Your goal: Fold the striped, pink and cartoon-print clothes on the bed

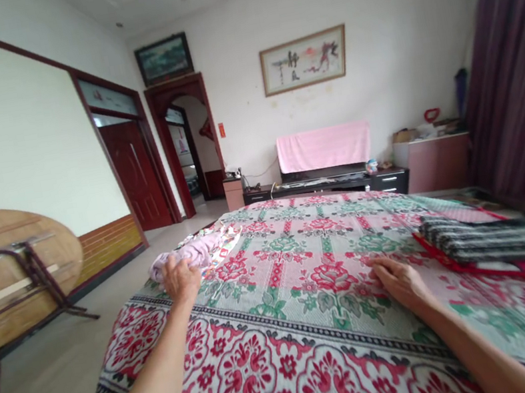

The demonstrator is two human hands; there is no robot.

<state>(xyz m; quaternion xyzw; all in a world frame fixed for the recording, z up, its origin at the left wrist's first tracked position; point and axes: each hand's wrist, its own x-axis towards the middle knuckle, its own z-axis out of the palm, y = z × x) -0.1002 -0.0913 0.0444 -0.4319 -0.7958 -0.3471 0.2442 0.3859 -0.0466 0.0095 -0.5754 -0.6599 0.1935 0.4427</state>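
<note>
A bed covered by a flowered red, green and white sheet (pixel 310 323) fills the foreground. My left hand (pixel 181 278) reaches out over the sheet's left side, its fingers closed on a crumpled pale purple cloth (pixel 190 254) lying there. Beside that cloth lies a bit of patterned fabric (pixel 223 238). My right hand (pixel 399 279) rests flat on the sheet near the middle, fingers stretched out, holding nothing. Just right of it lies a folded striped grey blanket with red edging (pixel 498 237).
A folded round wooden table (pixel 5 265) leans against the left wall. Beyond the bed stand a low TV cabinet (pixel 326 186) with a pink-draped screen (pixel 323 147) and a pinkish cabinet (pixel 433 163). Purple curtains (pixel 513 64) hang right; dark red doors (pixel 137 174) left.
</note>
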